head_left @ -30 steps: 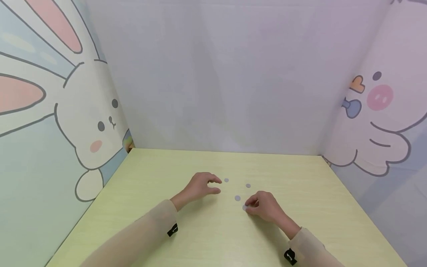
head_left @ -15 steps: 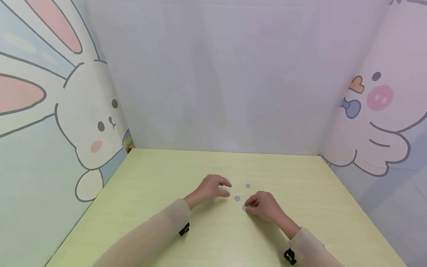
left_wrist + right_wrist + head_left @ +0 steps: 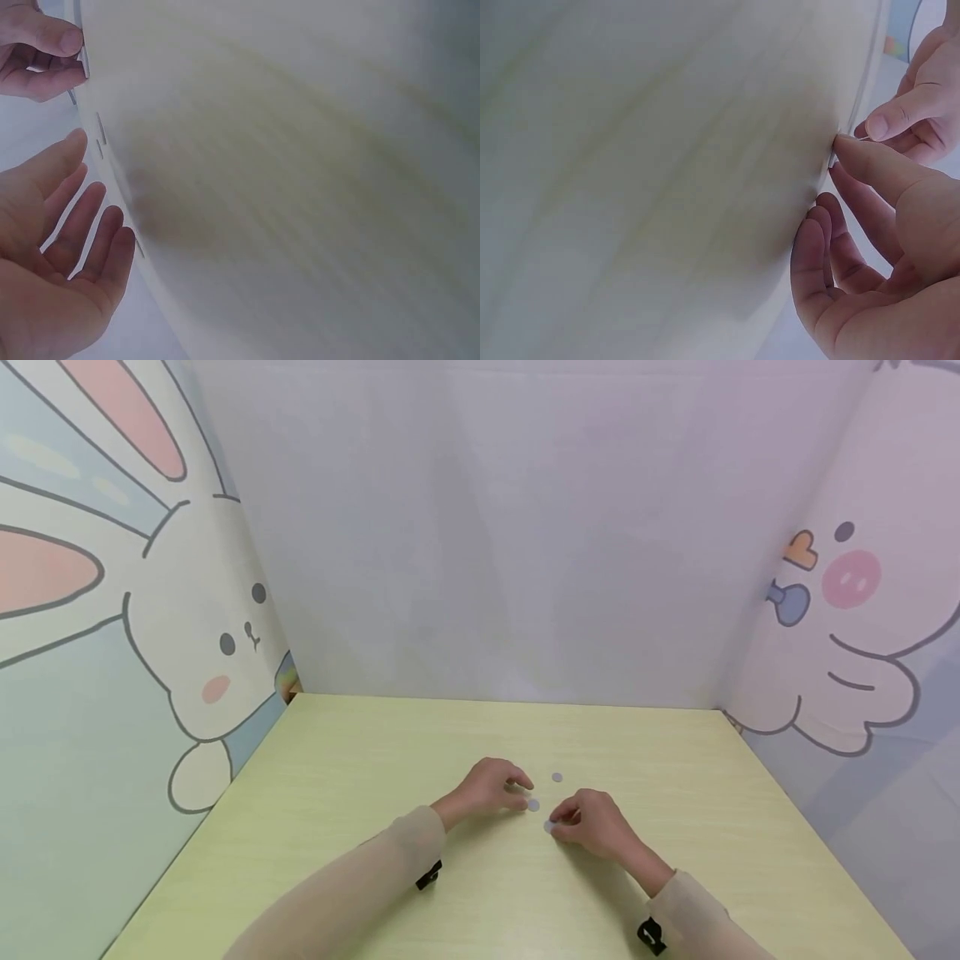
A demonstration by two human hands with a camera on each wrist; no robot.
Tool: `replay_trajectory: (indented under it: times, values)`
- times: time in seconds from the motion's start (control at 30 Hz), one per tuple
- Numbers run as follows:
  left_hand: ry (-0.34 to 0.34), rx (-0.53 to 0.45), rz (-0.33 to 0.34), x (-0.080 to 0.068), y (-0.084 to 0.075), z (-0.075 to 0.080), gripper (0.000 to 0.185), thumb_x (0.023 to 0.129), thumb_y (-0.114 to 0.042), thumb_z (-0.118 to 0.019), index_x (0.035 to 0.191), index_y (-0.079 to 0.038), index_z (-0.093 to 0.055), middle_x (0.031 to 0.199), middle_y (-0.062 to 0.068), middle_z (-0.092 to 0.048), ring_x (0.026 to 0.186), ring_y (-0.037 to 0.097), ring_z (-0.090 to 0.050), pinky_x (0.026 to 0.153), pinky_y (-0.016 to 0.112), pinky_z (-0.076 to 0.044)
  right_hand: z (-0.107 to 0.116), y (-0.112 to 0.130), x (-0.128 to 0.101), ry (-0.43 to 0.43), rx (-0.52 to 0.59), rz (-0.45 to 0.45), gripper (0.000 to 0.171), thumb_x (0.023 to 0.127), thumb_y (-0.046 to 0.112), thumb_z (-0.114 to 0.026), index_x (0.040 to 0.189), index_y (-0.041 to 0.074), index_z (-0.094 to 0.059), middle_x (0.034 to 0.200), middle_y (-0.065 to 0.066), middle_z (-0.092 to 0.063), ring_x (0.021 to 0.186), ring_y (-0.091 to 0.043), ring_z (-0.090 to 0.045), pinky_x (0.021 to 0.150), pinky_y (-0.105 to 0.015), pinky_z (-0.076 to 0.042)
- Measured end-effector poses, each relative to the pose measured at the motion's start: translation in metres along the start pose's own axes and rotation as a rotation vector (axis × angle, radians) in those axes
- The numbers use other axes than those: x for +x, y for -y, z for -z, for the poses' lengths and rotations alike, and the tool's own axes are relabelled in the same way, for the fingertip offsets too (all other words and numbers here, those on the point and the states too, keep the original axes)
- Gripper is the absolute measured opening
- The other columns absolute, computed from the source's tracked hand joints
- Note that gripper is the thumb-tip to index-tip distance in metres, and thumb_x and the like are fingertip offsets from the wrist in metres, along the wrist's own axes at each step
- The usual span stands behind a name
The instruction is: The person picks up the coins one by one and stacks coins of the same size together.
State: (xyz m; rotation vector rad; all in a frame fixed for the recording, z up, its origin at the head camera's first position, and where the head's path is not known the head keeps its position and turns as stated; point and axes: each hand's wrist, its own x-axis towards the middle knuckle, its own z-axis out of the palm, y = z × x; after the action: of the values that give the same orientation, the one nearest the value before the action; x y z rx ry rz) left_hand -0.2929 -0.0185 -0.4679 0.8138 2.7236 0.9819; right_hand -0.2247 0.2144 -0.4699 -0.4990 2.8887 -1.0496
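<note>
Grey coin — at left hand fingertips | right hand beside

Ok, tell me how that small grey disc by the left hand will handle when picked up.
The grey disc lies flat on the table and looks very thin, so it is probably light and hard to lift by its edge. The left hand may have to slide it first. Flat, it seems unlikely to roll.
</note>
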Motion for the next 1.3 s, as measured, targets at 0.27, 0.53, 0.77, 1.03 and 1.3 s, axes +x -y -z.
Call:
replay_trajectory:
  times: [0.27,0.53,0.77,1.03,1.3]
  values:
    - [0.011,0.074,-0.009,0.001,-0.0048,-0.0029,0.021,0.09,-0.021,-0.088,0.11,-0.019,-0.084,0.11,-0.01,-0.078,0.104,0.01,-0.067,0.097,0.029,-0.051,-0.001,0.0009,0.0014,-0.012,-0.004,-0.005,0.006,0.086,0.011,-0.088,0.089,0.014,-0.084,0.088,0.004,-0.069,0.079,-0.01,-0.06,0.07,-0.026,-0.051]
    - [0.013,0.111,-0.023,0.001,-0.006,-0.0036,0.02,0.089,-0.02,-0.088,0.108,-0.019,-0.084,0.109,-0.009,-0.078,0.099,0.007,-0.065,0.094,0.027,-0.05,-0.001,0.0002,0.0022,-0.006,-0.008,-0.014,0.005,0.087,0.013,-0.087,0.09,0.015,-0.084,0.088,0.005,-0.069,0.08,-0.009,-0.061,0.07,-0.025,-0.051]
    - [0.028,0.141,-0.036,0.0022,-0.0067,-0.0039,0.018,0.09,-0.022,-0.088,0.107,-0.02,-0.085,0.108,-0.008,-0.076,0.102,0.011,-0.066,0.094,0.027,-0.049,-0.0022,-0.0013,0.0024,-0.003,-0.006,-0.023,0.006,0.086,0.012,-0.088,0.089,0.015,-0.084,0.087,0.006,-0.069,0.079,-0.011,-0.06,0.07,-0.026,-0.051]
    - [0.042,0.213,-0.078,0.0064,-0.0057,-0.0056,0.016,0.09,-0.025,-0.088,0.106,-0.023,-0.086,0.105,-0.012,-0.076,0.102,0.009,-0.065,0.096,0.026,-0.049,-0.0021,-0.0015,0.0025,0.002,-0.012,-0.02,0.006,0.086,0.011,-0.088,0.089,0.015,-0.084,0.087,0.005,-0.068,0.079,-0.011,-0.06,0.07,-0.026,-0.051]
    - [0.044,0.235,-0.102,0.0074,-0.0066,-0.0056,0.014,0.089,-0.027,-0.089,0.102,-0.023,-0.087,0.1,-0.013,-0.074,0.097,0.006,-0.063,0.092,0.025,-0.049,-0.001,-0.0011,0.0019,0.005,-0.005,-0.021,0.006,0.086,0.011,-0.088,0.089,0.015,-0.084,0.088,0.004,-0.068,0.08,-0.012,-0.06,0.069,-0.025,-0.05]
